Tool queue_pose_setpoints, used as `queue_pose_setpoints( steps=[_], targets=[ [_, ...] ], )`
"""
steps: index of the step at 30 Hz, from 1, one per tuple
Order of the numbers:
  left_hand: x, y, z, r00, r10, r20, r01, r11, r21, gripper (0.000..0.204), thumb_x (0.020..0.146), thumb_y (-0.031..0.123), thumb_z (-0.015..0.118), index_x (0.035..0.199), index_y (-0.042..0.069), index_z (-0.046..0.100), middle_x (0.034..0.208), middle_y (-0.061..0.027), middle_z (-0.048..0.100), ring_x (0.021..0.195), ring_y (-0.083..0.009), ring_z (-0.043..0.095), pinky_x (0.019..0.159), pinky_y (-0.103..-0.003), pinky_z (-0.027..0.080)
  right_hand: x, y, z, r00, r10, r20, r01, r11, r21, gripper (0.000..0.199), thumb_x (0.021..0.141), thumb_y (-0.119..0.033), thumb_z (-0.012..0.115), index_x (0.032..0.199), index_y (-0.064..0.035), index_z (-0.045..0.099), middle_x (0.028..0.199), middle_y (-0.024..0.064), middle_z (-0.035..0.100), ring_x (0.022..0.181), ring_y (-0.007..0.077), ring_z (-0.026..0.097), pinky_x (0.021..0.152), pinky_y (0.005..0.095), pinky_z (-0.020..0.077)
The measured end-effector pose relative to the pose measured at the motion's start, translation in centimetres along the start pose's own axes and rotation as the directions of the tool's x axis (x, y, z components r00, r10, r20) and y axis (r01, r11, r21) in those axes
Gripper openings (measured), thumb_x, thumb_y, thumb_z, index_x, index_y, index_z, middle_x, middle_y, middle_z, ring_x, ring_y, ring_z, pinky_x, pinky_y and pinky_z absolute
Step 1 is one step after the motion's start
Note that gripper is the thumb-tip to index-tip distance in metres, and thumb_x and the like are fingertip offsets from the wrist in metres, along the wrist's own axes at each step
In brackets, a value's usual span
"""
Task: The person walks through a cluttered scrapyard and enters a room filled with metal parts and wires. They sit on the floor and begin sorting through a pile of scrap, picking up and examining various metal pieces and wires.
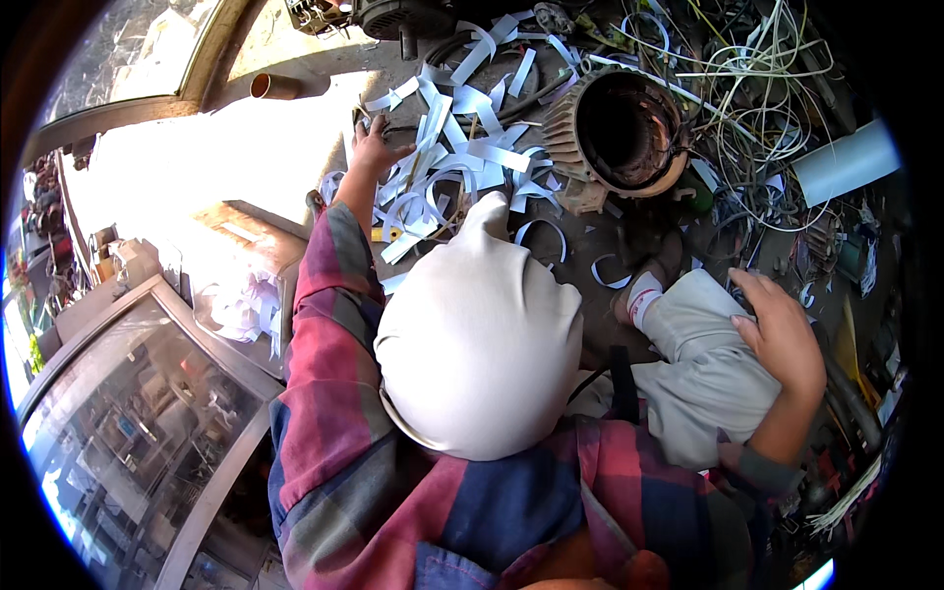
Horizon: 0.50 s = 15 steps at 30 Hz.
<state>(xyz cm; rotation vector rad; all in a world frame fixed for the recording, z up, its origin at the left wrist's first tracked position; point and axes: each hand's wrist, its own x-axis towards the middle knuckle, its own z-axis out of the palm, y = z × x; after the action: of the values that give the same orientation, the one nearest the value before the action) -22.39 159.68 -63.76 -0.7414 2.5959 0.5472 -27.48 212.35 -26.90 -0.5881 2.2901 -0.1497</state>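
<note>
At the left edge of a heap of white strips, my left hand reaches out with its fingers apart and no object visible in it. The strips look like cut paper or thin sheet; some lie flat, others curl. My right hand rests by my bent leg in pale trousers, fingers stretched out and holding nothing. A large rounded bulge of pale cloth fills the middle and hides the floor beneath. To the right of the strips lies a ribbed motor housing, its round opening dark inside.
Tangled pale wires spread at the far right, above a white sheet. A short brown tube lies on the sunlit floor at the far left. Nearer left are a cardboard box and a framed glass panel. A dark motor stands at the back.
</note>
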Motion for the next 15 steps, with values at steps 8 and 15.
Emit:
queue_pose_setpoints(
  steps=[8,15],
  targets=[
    [-6.6,1.9,5.5,0.995,0.103,-0.014,-0.097,0.969,0.229,0.071,0.067,0.016,0.069,0.129,0.033,0.039,0.135,-0.0096,0.035,0.122,-0.0366,0.034,0.092,-0.053,0.039,1.8,-1.3,-1.5,0.999,-0.034,0.011,0.033,0.999,0.040,0.053,0.070,-0.002,0.062,0.120,-0.0020,0.048,0.115,0.0210,0.052,0.106,0.0385,0.049,0.090,0.0392,0.0397],
    [-18.2,-0.5,6.4,0.976,0.045,0.214,-0.024,0.995,-0.100,0.052,0.075,0.013,0.058,0.125,0.020,0.045,0.111,-0.0140,0.051,0.104,-0.0370,0.050,0.086,-0.044,0.044,0.8,-1.8,-1.9,0.997,-0.077,0.006,0.077,0.996,0.045,0.052,0.070,0.001,0.059,0.121,0.0003,0.047,0.115,0.0208,0.052,0.106,0.0381,0.049,0.091,0.0371,0.0393]
  ],
)
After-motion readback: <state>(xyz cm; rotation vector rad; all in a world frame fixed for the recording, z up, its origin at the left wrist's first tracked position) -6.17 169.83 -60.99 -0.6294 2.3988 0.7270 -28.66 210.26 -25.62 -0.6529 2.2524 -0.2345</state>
